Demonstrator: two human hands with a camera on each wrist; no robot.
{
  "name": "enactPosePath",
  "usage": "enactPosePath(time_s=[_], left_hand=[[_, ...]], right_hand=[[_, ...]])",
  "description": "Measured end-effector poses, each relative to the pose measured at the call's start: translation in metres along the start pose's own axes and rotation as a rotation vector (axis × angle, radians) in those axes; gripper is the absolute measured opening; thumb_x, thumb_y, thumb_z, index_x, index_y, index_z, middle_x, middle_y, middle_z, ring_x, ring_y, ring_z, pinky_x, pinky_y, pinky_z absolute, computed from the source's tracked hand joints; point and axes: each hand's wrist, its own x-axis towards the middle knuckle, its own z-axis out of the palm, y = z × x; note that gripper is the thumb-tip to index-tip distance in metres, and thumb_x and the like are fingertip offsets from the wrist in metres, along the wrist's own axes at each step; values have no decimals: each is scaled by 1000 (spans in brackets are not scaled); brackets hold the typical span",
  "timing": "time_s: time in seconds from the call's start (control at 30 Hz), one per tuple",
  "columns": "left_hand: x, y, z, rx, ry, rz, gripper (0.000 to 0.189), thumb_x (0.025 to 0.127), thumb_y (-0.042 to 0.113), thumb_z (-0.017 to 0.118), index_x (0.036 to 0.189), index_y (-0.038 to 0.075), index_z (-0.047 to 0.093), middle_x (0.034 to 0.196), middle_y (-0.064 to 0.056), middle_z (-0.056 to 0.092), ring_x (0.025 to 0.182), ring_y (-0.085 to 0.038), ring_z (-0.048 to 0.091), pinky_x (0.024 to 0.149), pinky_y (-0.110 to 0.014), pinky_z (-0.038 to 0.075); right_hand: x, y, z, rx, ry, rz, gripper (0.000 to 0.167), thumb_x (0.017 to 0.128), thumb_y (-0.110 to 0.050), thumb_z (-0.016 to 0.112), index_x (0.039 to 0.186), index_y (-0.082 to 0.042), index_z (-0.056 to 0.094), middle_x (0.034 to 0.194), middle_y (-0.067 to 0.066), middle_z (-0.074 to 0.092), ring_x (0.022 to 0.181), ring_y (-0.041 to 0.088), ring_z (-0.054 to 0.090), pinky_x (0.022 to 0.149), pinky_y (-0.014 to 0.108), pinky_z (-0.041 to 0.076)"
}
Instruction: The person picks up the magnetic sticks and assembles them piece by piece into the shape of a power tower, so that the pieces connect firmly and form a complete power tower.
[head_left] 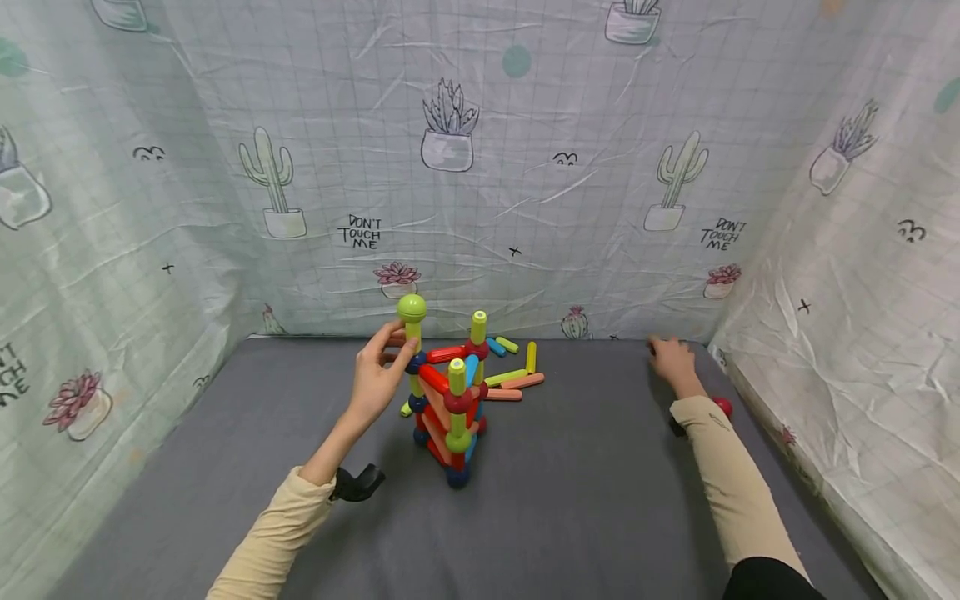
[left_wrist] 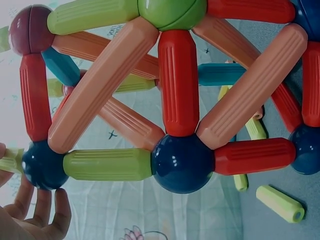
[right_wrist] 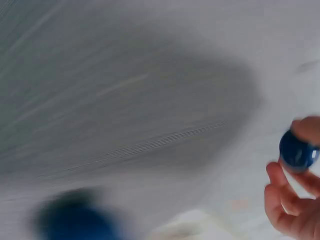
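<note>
Left hand (head_left: 375, 375) pinches green rod (head_left: 413, 335) on tower (head_left: 458, 402); best steady it lightly; right hand (head_left: 672, 367), far right, pinches blue ball (right_wrist: 295, 150)

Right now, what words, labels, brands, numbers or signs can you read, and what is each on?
"DON'T TOUCH ME": on the cloth, left of centre in the head view.
"DON'T TOUCH ME": same cloth, right side.
Lettering at the cloth's left edge: cut off, not fully readable.
"x" and "+": small marks on the cloth.
Right sleeve: faint mark, too small to read.
Sticks and balls: none readable.
</note>
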Motion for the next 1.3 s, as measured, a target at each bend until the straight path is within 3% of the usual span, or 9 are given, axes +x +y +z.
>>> enactPosePath(time_s=[0.17, 0.27, 0.33, 0.47, 0.6, 0.8, 0.97, 1.1, 1.3], left_hand=[[-3, 20, -3, 22, 11, 19, 30, 87, 3, 53, 115, -6, 53, 101, -24, 59, 89, -31, 58, 71, -30, 48], [-4, 21, -2, 25, -1, 23, 30, 88, 2, 52, 116, -7, 52, 102, -25, 58, 89, -32, 58, 71, -30, 48], [-3, 13, -1, 10, -7, 22, 30, 88, 3, 52, 117, -6, 51, 102, -25, 58, 90, -32, 58, 72, -32, 48], [1, -7, 3, -1, -3, 30, 31, 88, 6, 53, 118, -1, 52, 103, -22, 59, 90, -30, 59, 72, -31, 48], [3, -17, 5, 6, 2, 47, 30, 89, 13, 53, 118, 3, 53, 103, -18, 60, 90, -26, 59, 71, -29, 49], [2, -18, 4, 4, 7, 61, 29, 90, 18, 53, 116, 6, 54, 101, -15, 61, 87, -23, 59, 69, -31, 50], [0, -18, 5, 1, 17, 52, 28, 89, 17, 54, 115, 7, 55, 100, -14, 61, 87, -22, 59, 69, -33, 49], [0, -18, 6, -3, 27, 55, 28, 89, 15, 54, 115, 7, 56, 99, -14, 61, 87, -21, 58, 69, -32, 49], [2, -10, 7, 0, 30, 65, 28, 88, 12, 54, 115, 4, 56, 98, -16, 61, 86, -17, 59, 69, -30, 49]], right_hand=[[-5, -103, -56, 283, 180, -301, 44, 88, -16, 54, 127, 2, 41, 114, 27, 51, 96, 39, 54, 77, 48, 45], [-25, -168, -93, 379, 263, -515, 43, 86, -17, 58, 124, -1, 45, 113, 21, 54, 96, 31, 54, 77, 44, 46], [-40, -203, -111, 403, 320, -655, 43, 85, -16, 60, 123, -3, 48, 111, 18, 55, 96, 27, 53, 76, 42, 46], [-58, -250, -125, 395, 368, -847, 44, 82, -15, 63, 123, -5, 50, 114, 14, 55, 100, 24, 49, 79, 39, 46], [-58, -270, -118, 331, 297, -874, 45, 86, -18, 59, 128, -7, 46, 119, 11, 54, 105, 23, 46, 87, 39, 41], [-57, -254, -104, 392, 235, -809, 57, 89, -22, 53, 139, -9, 30, 126, 13, 49, 108, 27, 47, 90, 44, 39], [-63, -196, -86, 420, 313, -683, 48, 91, -19, 51, 136, -10, 36, 121, 13, 51, 106, 27, 49, 86, 44, 41], [-72, -133, -64, 273, 409, -566, 41, 87, -12, 56, 126, -6, 47, 112, 14, 56, 100, 29, 50, 81, 45, 41], [-95, -39, -34, -91, 524, -432, 38, 77, -11, 66, 113, -4, 56, 101, 18, 58, 87, 35, 50, 64, 46, 38]])
